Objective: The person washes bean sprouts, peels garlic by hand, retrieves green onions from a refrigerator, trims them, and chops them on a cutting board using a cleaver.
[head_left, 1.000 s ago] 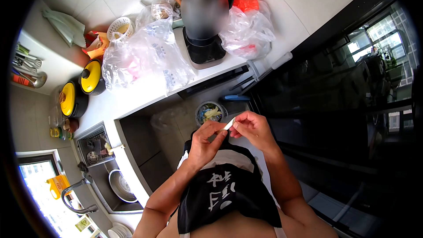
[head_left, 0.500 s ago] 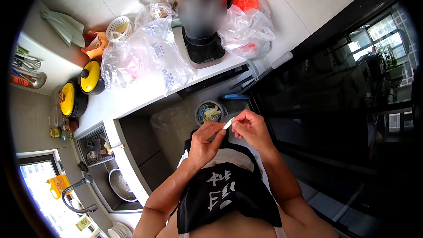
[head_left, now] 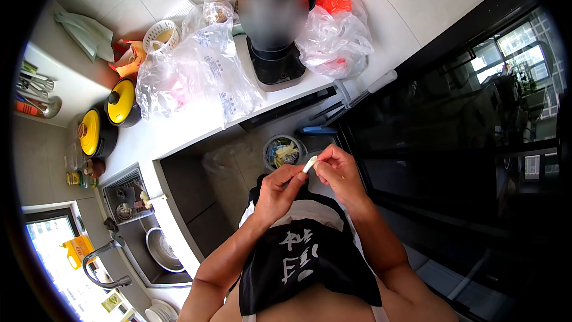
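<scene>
A short, slim white piece, which looks like a vegetable, is held in front of my body above the black apron. My left hand pinches its lower end between thumb and fingers. At the upper end, my right hand has its thumb and forefinger closed on the tip. Just beyond my hands, on the floor, stands a waste bin with pale yellow-green scraps in it.
Ahead, the white counter bears plastic bags, a black appliance and yellow-lidded pots. A sink with a metal basin is at left. Glossy black doors stand close on the right.
The white piece has tilted slightly more upright, and my right fingers have shifted a little at its tip. The rest looks the same.
</scene>
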